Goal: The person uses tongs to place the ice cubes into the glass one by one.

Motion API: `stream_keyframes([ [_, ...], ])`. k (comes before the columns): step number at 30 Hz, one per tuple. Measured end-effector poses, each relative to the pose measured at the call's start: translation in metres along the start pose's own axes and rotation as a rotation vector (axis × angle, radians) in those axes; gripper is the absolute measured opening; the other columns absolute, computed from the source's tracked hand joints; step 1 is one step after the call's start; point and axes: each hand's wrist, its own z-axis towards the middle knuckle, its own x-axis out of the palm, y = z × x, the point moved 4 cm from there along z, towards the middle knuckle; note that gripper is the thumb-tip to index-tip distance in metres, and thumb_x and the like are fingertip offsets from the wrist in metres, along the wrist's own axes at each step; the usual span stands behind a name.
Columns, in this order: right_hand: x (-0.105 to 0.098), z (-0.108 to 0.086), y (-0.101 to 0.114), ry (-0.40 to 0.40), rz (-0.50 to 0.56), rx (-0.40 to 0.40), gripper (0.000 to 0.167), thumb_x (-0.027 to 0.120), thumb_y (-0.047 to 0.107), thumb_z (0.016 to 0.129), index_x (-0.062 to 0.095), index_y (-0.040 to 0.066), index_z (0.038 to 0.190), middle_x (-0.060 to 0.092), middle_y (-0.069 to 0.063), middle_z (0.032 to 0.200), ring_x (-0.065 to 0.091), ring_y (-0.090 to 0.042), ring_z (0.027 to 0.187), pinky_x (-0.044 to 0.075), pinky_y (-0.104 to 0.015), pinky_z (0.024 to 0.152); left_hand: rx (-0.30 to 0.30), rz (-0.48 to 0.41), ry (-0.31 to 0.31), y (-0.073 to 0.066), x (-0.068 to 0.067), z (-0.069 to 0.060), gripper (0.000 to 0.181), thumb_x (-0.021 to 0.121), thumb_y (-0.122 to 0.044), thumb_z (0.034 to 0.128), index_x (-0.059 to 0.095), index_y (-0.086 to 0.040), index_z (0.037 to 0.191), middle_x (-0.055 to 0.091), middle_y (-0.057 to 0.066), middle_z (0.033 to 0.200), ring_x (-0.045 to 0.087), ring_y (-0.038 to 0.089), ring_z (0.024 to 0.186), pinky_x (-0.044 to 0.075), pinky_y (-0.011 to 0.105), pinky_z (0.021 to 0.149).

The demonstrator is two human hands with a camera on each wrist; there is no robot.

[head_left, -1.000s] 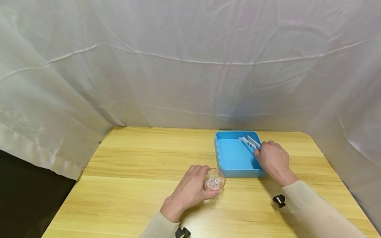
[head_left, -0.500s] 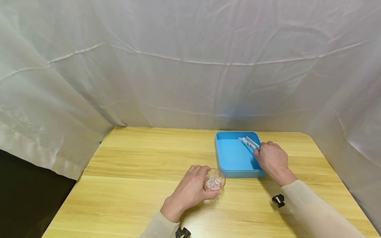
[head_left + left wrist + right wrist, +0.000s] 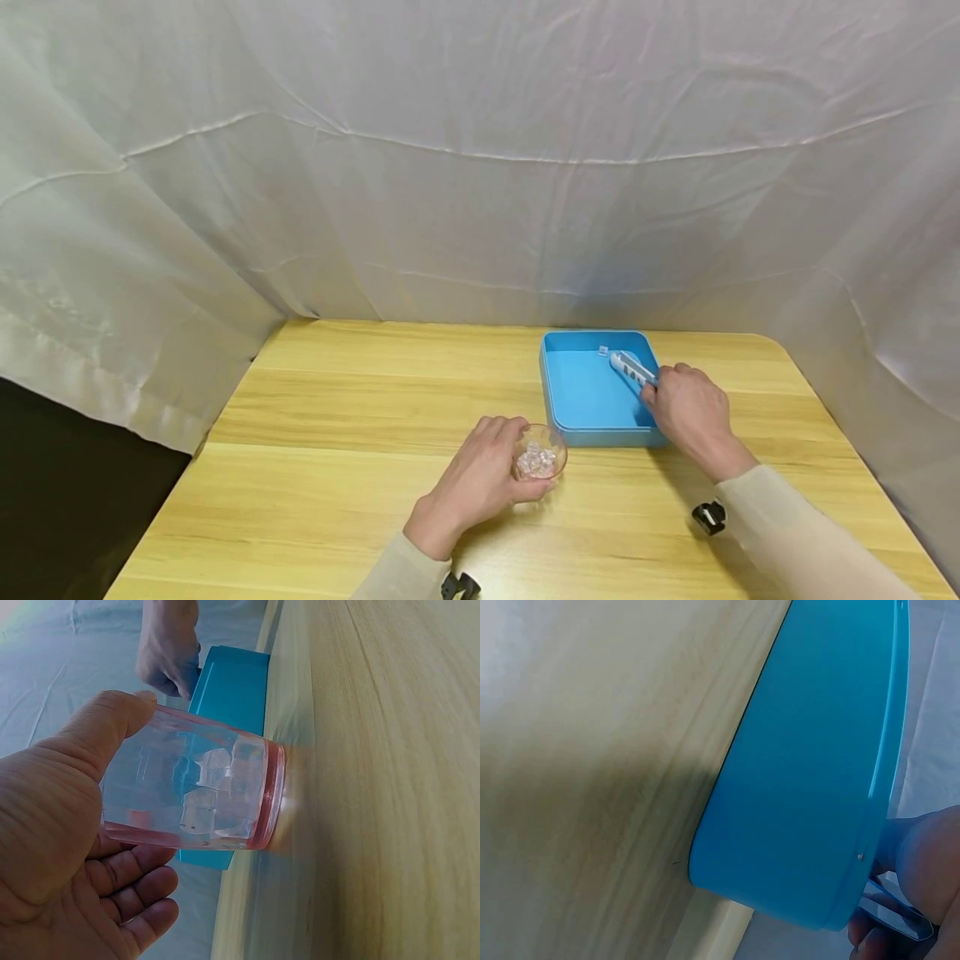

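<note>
My left hand (image 3: 476,483) holds a clear, pink-tinted cup (image 3: 154,761) upright on the table, thumb on one side and fingers on the other. Several clear ice-like cubes (image 3: 199,810) lie at the bottom of the cup. My right hand (image 3: 690,412) reaches over the right wall of a shallow blue box (image 3: 588,400) and grips white-and-blue tongs (image 3: 632,368). The arms of the tongs lie close together inside the box. One clear cube (image 3: 603,351) rests near the back of the box, a little left of the tips and apparently apart from them.
The box stands on a light wood table (image 3: 337,417), just right of and behind the cup. A pale curtain (image 3: 465,225) hangs at the back and down both sides. Small black wrist devices (image 3: 708,517) sit under the sleeves.
The arms of the tongs have come together, and their tips have shifted slightly away from the cube. My right hand has moved slightly towards me. The left hand and cup stay put.
</note>
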Motion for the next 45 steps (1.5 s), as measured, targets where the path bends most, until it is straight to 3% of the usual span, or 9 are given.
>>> stream_keyframes([
  [25,-0.009,-0.022,0.014,-0.055,0.022,-0.091,0.029,0.07,0.021,0.095,0.058,0.005,0.074,0.046,-0.005,0.067,0.043,-0.021,0.058,0.034,-0.032,0.045,0.0,0.002,-0.002,0.003,-0.002,0.002,0.074,0.087,-0.05,0.0812,0.061,-0.008,0.136,0.068,0.005,0.124,0.059,0.019,0.114,0.051,0.035,0.103],
  [45,-0.009,-0.028,0.016,-0.054,0.037,-0.092,0.028,0.069,0.02,0.095,0.058,0.005,0.074,0.046,-0.005,0.068,0.042,-0.021,0.058,0.034,-0.032,0.046,-0.016,-0.001,0.019,0.003,-0.002,0.001,0.075,0.087,-0.052,0.0813,0.06,-0.008,0.137,0.068,0.004,0.125,0.058,0.018,0.115,0.052,0.035,0.103],
])
